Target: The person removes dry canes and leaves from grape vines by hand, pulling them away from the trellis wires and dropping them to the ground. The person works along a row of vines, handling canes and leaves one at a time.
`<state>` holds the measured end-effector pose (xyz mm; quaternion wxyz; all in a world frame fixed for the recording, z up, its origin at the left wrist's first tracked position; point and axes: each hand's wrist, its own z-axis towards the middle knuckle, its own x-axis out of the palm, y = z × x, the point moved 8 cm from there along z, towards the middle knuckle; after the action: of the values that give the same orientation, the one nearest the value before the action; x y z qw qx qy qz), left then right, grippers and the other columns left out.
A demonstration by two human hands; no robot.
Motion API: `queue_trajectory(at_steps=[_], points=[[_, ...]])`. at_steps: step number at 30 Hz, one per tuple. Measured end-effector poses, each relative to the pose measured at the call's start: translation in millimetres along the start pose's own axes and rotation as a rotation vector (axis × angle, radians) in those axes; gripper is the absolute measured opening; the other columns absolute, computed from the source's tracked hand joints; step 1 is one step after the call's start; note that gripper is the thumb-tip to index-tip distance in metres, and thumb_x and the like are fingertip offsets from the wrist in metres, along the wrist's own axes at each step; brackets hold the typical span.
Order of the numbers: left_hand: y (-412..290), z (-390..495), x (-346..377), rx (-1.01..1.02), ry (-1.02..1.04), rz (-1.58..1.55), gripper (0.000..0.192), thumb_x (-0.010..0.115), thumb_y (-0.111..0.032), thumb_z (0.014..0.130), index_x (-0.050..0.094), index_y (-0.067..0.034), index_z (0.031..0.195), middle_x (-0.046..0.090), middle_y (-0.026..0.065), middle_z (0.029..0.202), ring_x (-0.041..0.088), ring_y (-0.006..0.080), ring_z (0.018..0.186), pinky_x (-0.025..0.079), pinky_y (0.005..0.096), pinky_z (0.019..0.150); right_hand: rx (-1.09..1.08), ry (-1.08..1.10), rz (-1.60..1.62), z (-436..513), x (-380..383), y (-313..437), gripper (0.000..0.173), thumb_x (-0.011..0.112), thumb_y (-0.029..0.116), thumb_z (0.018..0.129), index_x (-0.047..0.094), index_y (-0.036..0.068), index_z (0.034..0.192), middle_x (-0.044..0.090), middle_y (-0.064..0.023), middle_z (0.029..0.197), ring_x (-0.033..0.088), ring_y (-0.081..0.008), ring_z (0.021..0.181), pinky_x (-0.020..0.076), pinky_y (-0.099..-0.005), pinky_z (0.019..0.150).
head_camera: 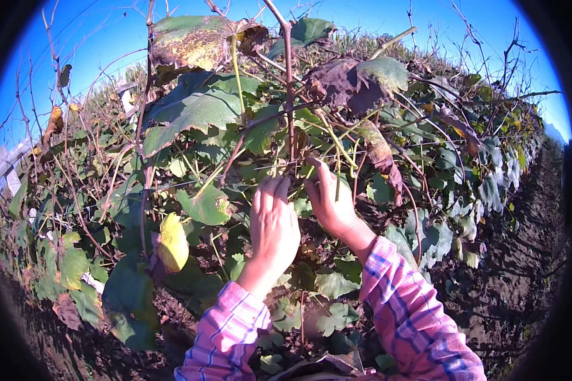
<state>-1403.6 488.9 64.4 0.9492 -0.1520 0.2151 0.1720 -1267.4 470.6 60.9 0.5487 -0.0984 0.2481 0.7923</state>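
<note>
My left hand [275, 221] is raised among grapevine leaves, back towards me, its fingertips at a thin trellis wire beside an upright reddish-brown vine cane [290, 95]. Just right of that cane, my right hand [331, 197] has its thumb and index finger curled close to the same wire. What the fingertips hold, if anything, is hidden by the hands and stems. A green leaf stalk [338, 176] hangs in front of my right hand. Left of my left hand are a green vine leaf [207, 205] and a yellow leaf [173, 243].
A large green leaf [195, 109], a yellow-brown leaf [190, 43] and a withered purple leaf [343, 83] spread above the hands. Bare canes reach out on both sides. Pale posts [9, 164] stand at the left. Dark soil [500, 276] runs along the vine row at the right.
</note>
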Motion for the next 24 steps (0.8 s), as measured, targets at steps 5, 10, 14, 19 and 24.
queue_trajectory(at_steps=[5,10,14,19,24], points=[[23.0,35.7,18.3,0.035,-0.098,0.190,0.031,0.059,-0.009,0.085,0.057,-0.001,0.115,0.056,0.0173,0.116,0.050,0.0346,0.114,0.034,0.0491,0.106,-0.085,-0.055,-0.190,20.1,3.4,-2.3,0.047,0.067,0.002,0.085,0.047,-0.002,0.127,0.064,-0.0156,0.078,0.061,-0.0350,0.060,0.0468,-0.0422,0.052],[46.3,46.2,27.0,-0.061,-0.034,0.139,0.017,0.059,-0.017,0.088,0.064,-0.006,0.101,0.063,0.0130,0.096,0.055,0.0317,0.100,0.037,0.0465,0.098,0.163,0.208,-0.083,28.3,18.4,-21.2,0.029,0.057,0.028,0.096,0.046,0.008,0.113,0.066,-0.0224,0.081,0.064,-0.0445,0.073,0.0508,-0.0529,0.060],[54.3,46.2,28.7,-0.094,-0.064,0.087,0.012,0.061,-0.018,0.088,0.063,-0.008,0.095,0.064,0.0101,0.093,0.056,0.0304,0.097,0.036,0.0444,0.096,0.130,0.206,-0.055,32.9,20.9,-21.5,0.029,0.060,0.027,0.094,0.048,0.005,0.110,0.065,-0.0211,0.076,0.064,-0.0438,0.074,0.0501,-0.0506,0.061],[59.0,41.6,34.5,-0.099,-0.044,0.010,0.014,0.065,-0.010,0.084,0.062,-0.011,0.097,0.065,0.0085,0.095,0.056,0.0299,0.098,0.033,0.0438,0.098,0.003,0.168,0.111,40.0,16.2,-16.3,0.021,0.062,0.017,0.094,0.055,-0.001,0.103,0.058,-0.0136,0.060,0.060,-0.0287,0.054,0.0458,-0.0392,0.051],[57.7,40.9,36.2,-0.091,-0.068,0.012,0.016,0.065,-0.007,0.083,0.061,-0.012,0.097,0.066,0.0071,0.095,0.056,0.0289,0.097,0.033,0.0432,0.096,0.637,0.400,0.725,26.5,36.5,-46.1,0.020,0.059,0.021,0.098,0.057,0.001,0.097,0.054,-0.0008,0.057,0.048,-0.0074,0.045,0.0352,-0.0255,0.041]])
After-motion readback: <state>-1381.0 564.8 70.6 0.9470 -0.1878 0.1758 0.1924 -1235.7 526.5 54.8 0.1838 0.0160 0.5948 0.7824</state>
